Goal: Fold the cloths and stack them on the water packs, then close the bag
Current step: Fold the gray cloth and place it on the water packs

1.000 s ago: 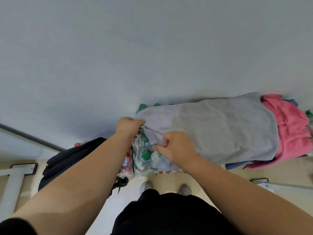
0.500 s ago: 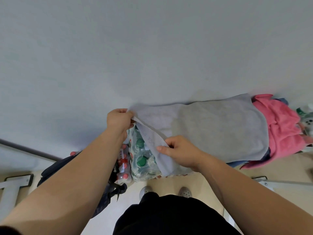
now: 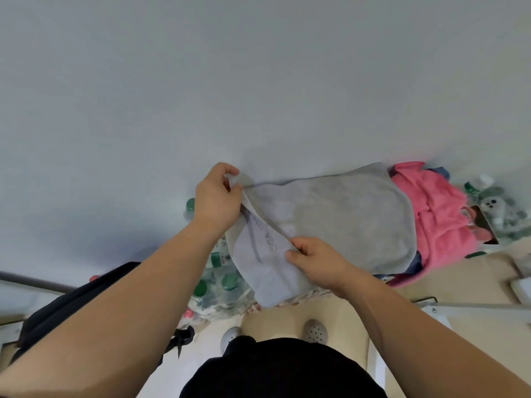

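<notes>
1. At the bottom centre of the frame, two light shoes (image 3: 315, 331) stand on the pale floor below a dark garment.
2. A dark bag (image 3: 71, 305) sits at lower left, just beside the water packs (image 3: 218, 285) with their green caps.
3. The right hand (image 3: 319, 262), near centre, pinches the turned-over edge of the grey cloth (image 3: 339, 216) between thumb and fingers.
4. The left hand (image 3: 217, 198), slightly higher and to the left, is closed on the cloth's far corner.
5. The grey cloth lies spread over the water packs, its left end folded back.
6. A pink cloth (image 3: 439, 214) lies bunched at the right, touching the grey one.
</notes>
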